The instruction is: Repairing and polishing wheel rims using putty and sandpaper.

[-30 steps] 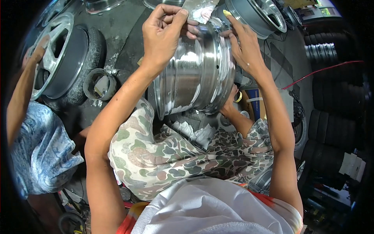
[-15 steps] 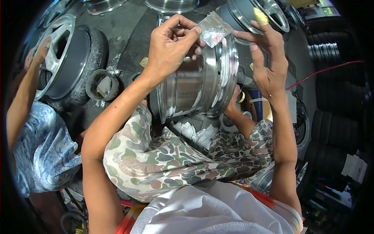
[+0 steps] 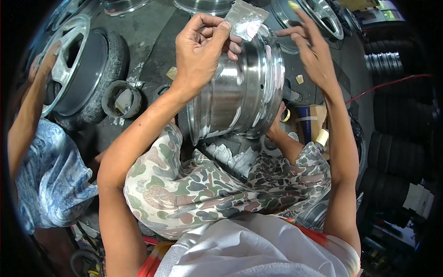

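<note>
Dark gray floor (image 3: 152, 27) all around, with black tires (image 3: 392, 152) along its right edge and a silver spoked wheel (image 3: 61, 73) by its left edge. From the head view, a bit different from half a second ago: metal sheet (image 3: 240, 13) now farther away, right hand (image 3: 316, 60) now farther forward and more inward. Left hand (image 3: 200, 57) closed in a pinch, thumb and fingers holding the sheet by its left corner. On the sheet's near edge, a blob of white paste (image 3: 249, 30). Right hand let go and blurry, fingers spread, with a yellow cover (image 3: 293, 4) on one fingertip; just past the far right edge of the shiny metal wheel (image 3: 226, 99), hard to tell if touching. Left elbow bent, right arm reaching nearly straight. Shiny wheel on its side, between hands and knees, smeared with white.
</note>
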